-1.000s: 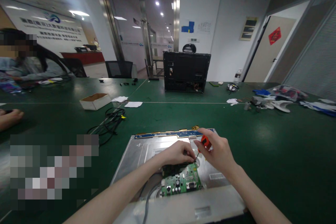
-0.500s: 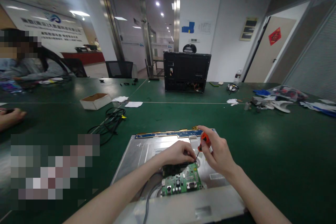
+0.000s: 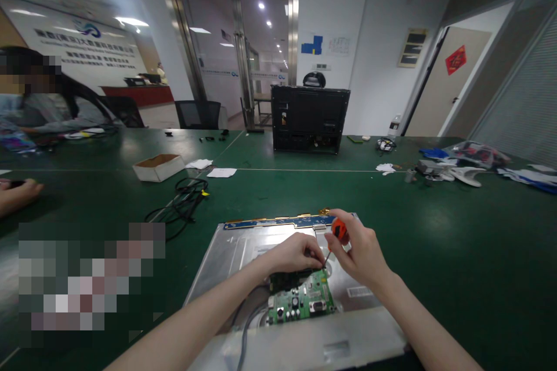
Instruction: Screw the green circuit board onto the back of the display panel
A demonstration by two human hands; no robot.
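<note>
A metal display panel (image 3: pixel 235 255) lies on the green table, with a blue strip board (image 3: pixel 270 222) along its far edge. On the panel sits a green circuit board (image 3: pixel 300 301). My right hand (image 3: pixel 359 252) holds an orange and black screwdriver (image 3: pixel 339 230) by its handle, its shaft slanting down to the board's upper corner. My left hand (image 3: pixel 298 252) has its fingers pinched together by the screwdriver's tip; what they grip, if anything, is too small to make out. A grey cable (image 3: pixel 245 333) runs over the panel's near part.
Black cables (image 3: pixel 185 200) and an open white box (image 3: pixel 159 169) lie to the left. A black monitor housing (image 3: pixel 310 119) stands at the back. Plastic bags (image 3: pixel 476 153) and scraps lie at the right. Another person's hand (image 3: pixel 21 194) is at the left edge.
The screwdriver's handle has turned a little, and the fingers of my right hand have shifted slightly around it. My left hand keeps its place.
</note>
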